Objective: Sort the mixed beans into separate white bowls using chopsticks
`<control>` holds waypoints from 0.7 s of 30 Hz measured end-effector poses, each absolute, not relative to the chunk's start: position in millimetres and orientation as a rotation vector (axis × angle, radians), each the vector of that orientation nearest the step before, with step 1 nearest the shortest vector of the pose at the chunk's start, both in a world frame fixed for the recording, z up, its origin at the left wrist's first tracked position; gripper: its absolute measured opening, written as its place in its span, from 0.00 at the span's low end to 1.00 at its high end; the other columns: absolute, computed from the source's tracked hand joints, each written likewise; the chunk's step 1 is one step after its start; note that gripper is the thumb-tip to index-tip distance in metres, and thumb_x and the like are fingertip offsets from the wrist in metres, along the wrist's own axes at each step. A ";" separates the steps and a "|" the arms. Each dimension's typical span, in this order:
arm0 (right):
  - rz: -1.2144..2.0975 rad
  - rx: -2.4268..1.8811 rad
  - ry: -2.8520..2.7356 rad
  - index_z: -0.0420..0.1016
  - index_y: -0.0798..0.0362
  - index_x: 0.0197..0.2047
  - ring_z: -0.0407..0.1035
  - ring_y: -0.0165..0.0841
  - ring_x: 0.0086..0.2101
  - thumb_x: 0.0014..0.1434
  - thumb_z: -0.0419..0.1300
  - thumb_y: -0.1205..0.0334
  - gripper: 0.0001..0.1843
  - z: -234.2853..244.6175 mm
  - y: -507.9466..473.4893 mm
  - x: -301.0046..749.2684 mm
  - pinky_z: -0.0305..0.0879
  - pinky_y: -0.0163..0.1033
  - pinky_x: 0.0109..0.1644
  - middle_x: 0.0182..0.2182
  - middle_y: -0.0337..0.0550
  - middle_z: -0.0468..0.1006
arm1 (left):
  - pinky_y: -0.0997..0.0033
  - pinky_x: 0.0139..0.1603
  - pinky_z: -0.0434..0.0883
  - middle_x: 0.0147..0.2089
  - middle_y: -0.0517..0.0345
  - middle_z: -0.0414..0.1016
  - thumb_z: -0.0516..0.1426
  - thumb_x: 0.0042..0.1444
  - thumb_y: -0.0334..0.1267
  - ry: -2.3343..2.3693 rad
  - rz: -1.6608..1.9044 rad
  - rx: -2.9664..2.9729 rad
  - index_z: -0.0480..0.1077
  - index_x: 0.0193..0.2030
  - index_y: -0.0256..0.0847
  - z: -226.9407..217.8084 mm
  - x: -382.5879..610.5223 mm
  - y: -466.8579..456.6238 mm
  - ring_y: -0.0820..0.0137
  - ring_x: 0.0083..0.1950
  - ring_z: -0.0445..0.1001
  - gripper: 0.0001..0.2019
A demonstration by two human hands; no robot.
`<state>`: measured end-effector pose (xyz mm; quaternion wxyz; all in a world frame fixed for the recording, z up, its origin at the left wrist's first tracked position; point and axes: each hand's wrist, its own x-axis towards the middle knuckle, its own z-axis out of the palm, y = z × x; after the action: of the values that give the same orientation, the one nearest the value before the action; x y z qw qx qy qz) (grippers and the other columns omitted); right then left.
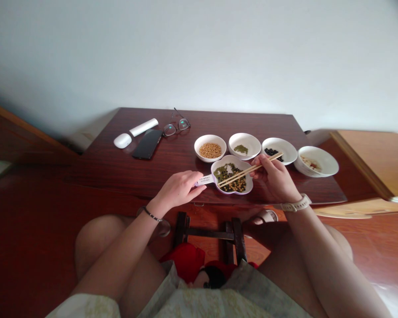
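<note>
My left hand (182, 187) is closed around the handle of a white, lilac-edged dish (248, 184) near the table's front edge. Mixed green, black and yellow beans lie in this dish. Between the fingers of my right hand (276, 176) is a pair of chopsticks (236, 176), slanting down to the left with the tips in the dish by its handle. Behind it stand a white bowl of yellow soybeans (210, 150), a bowl with a few green beans (241, 149), and a bowl of black beans (272, 152), partly hidden by my right hand and the chopsticks.
At the right end of the table stands another white bowl (328, 165) with pale pieces in it. Eyeglasses (177, 128), a black phone (147, 144), a white cylinder (143, 127) and a rounded white case (122, 141) lie at the left. A wall rises behind the table.
</note>
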<state>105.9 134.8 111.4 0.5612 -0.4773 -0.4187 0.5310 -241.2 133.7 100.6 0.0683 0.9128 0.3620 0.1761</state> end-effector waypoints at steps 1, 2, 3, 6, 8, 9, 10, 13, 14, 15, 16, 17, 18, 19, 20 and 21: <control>1.258 -1.114 -0.969 0.80 0.49 0.34 0.75 0.29 0.28 0.57 0.79 0.32 0.29 112.0 134.6 106.4 0.76 0.31 0.28 0.32 0.39 0.79 | 0.62 0.43 0.72 0.43 0.53 0.82 0.58 0.79 0.44 1.090 0.531 2.751 0.72 0.51 0.42 100.6 -241.2 133.7 0.60 0.44 0.81 0.08; 1.267 -1.100 -0.948 0.80 0.50 0.34 0.75 0.28 0.28 0.57 0.80 0.33 0.29 112.7 134.5 106.9 0.76 0.30 0.28 0.32 0.39 0.79 | 0.61 0.44 0.72 0.43 0.53 0.82 0.58 0.79 0.44 1.087 0.530 2.752 0.72 0.51 0.42 100.5 -241.2 133.7 0.60 0.44 0.81 0.08; 1.273 -1.082 -0.926 0.80 0.50 0.34 0.75 0.28 0.27 0.57 0.81 0.34 0.28 113.4 134.5 107.4 0.76 0.29 0.28 0.32 0.38 0.79 | 0.61 0.44 0.72 0.43 0.53 0.82 0.58 0.79 0.44 1.085 0.529 2.752 0.72 0.51 0.42 100.3 -241.3 133.7 0.60 0.44 0.81 0.08; 1.274 -1.025 -0.870 0.80 0.51 0.34 0.76 0.27 0.27 0.59 0.81 0.39 0.25 115.9 136.7 108.9 0.76 0.27 0.27 0.31 0.38 0.79 | 0.61 0.44 0.72 0.43 0.53 0.82 0.58 0.79 0.44 1.086 0.529 2.756 0.72 0.51 0.42 98.9 -241.7 134.1 0.59 0.45 0.82 0.08; 1.253 -0.984 -0.838 0.81 0.51 0.35 0.76 0.27 0.28 0.60 0.81 0.41 0.23 118.3 140.6 109.6 0.77 0.27 0.28 0.31 0.38 0.79 | 0.61 0.44 0.72 0.43 0.53 0.82 0.58 0.79 0.44 1.087 0.528 2.762 0.72 0.50 0.42 98.0 -241.9 134.2 0.59 0.45 0.82 0.08; 1.238 -0.959 -0.822 0.81 0.51 0.35 0.77 0.27 0.28 0.60 0.81 0.42 0.23 119.7 143.4 109.7 0.77 0.27 0.29 0.31 0.38 0.79 | 0.61 0.44 0.72 0.43 0.53 0.82 0.58 0.80 0.44 1.087 0.530 2.764 0.72 0.49 0.42 97.8 -242.0 134.3 0.59 0.44 0.82 0.09; 1.224 -0.933 -0.804 0.81 0.51 0.35 0.77 0.27 0.28 0.61 0.81 0.43 0.22 121.4 146.6 109.6 0.78 0.27 0.30 0.31 0.37 0.79 | 0.61 0.43 0.71 0.43 0.53 0.82 0.58 0.80 0.45 1.086 0.530 2.766 0.71 0.49 0.42 97.6 -242.1 134.2 0.59 0.44 0.82 0.09; 1.187 -0.850 -0.742 0.80 0.51 0.35 0.76 0.25 0.29 0.64 0.80 0.48 0.19 127.0 158.1 107.3 0.78 0.26 0.31 0.31 0.35 0.78 | 0.61 0.44 0.71 0.44 0.53 0.82 0.58 0.80 0.45 1.088 0.527 2.768 0.71 0.49 0.43 98.1 -242.1 134.0 0.60 0.44 0.81 0.09; 1.171 -0.824 -0.716 0.80 0.51 0.35 0.76 0.24 0.28 0.65 0.80 0.49 0.19 128.6 162.2 105.8 0.78 0.25 0.31 0.32 0.35 0.78 | 0.61 0.44 0.71 0.44 0.53 0.82 0.58 0.80 0.45 1.089 0.523 2.770 0.71 0.48 0.43 98.5 -242.1 133.9 0.60 0.44 0.81 0.09; 1.154 -0.797 -0.686 0.79 0.51 0.35 0.76 0.23 0.29 0.65 0.80 0.50 0.18 129.9 166.5 103.8 0.78 0.24 0.32 0.32 0.34 0.78 | 0.61 0.44 0.71 0.44 0.54 0.82 0.58 0.80 0.45 1.089 0.520 2.771 0.71 0.48 0.43 98.9 -242.1 133.8 0.60 0.44 0.81 0.09; 1.141 -0.771 -0.657 0.79 0.51 0.34 0.76 0.22 0.29 0.65 0.80 0.51 0.18 130.9 170.6 101.5 0.78 0.24 0.32 0.32 0.34 0.78 | 0.61 0.44 0.71 0.44 0.54 0.82 0.58 0.80 0.45 1.088 0.519 2.770 0.71 0.49 0.43 99.2 -242.2 133.6 0.60 0.44 0.81 0.09; 1.131 -0.748 -0.630 0.78 0.52 0.34 0.76 0.22 0.29 0.65 0.80 0.52 0.19 131.3 174.7 98.8 0.78 0.23 0.33 0.32 0.33 0.78 | 0.61 0.44 0.72 0.44 0.54 0.82 0.58 0.80 0.44 1.086 0.521 2.766 0.71 0.49 0.42 99.5 -242.2 133.6 0.60 0.44 0.81 0.09; 1.121 -0.733 -0.606 0.78 0.52 0.34 0.76 0.22 0.30 0.64 0.80 0.52 0.19 131.3 178.4 95.9 0.78 0.23 0.34 0.32 0.33 0.78 | 0.61 0.44 0.72 0.44 0.53 0.82 0.58 0.80 0.44 1.084 0.525 2.762 0.71 0.50 0.42 99.7 -242.3 133.5 0.60 0.44 0.81 0.09; 1.107 -0.732 -0.589 0.77 0.51 0.34 0.76 0.21 0.30 0.64 0.80 0.52 0.19 130.8 181.9 92.7 0.78 0.23 0.34 0.33 0.32 0.78 | 0.61 0.44 0.72 0.44 0.53 0.83 0.58 0.80 0.44 1.082 0.531 2.755 0.72 0.50 0.42 99.8 -242.4 133.5 0.60 0.44 0.81 0.09; 1.086 -0.744 -0.580 0.77 0.51 0.34 0.77 0.22 0.30 0.64 0.80 0.51 0.19 130.0 185.0 89.5 0.78 0.24 0.34 0.33 0.32 0.78 | 0.60 0.44 0.73 0.44 0.53 0.83 0.58 0.80 0.44 1.079 0.537 2.748 0.72 0.51 0.42 99.7 -242.5 133.5 0.60 0.44 0.81 0.09; 1.057 -0.769 -0.582 0.76 0.50 0.34 0.77 0.22 0.30 0.65 0.79 0.50 0.19 128.9 187.6 86.1 0.79 0.24 0.35 0.33 0.33 0.78 | 0.60 0.44 0.73 0.44 0.53 0.83 0.58 0.80 0.45 1.076 0.542 2.742 0.72 0.52 0.42 99.5 -242.6 133.6 0.60 0.44 0.82 0.09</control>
<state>86.1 187.6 128.9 0.7547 -0.3527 -0.2667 0.4846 -242.6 133.6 99.5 0.0732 0.9130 0.3583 0.1805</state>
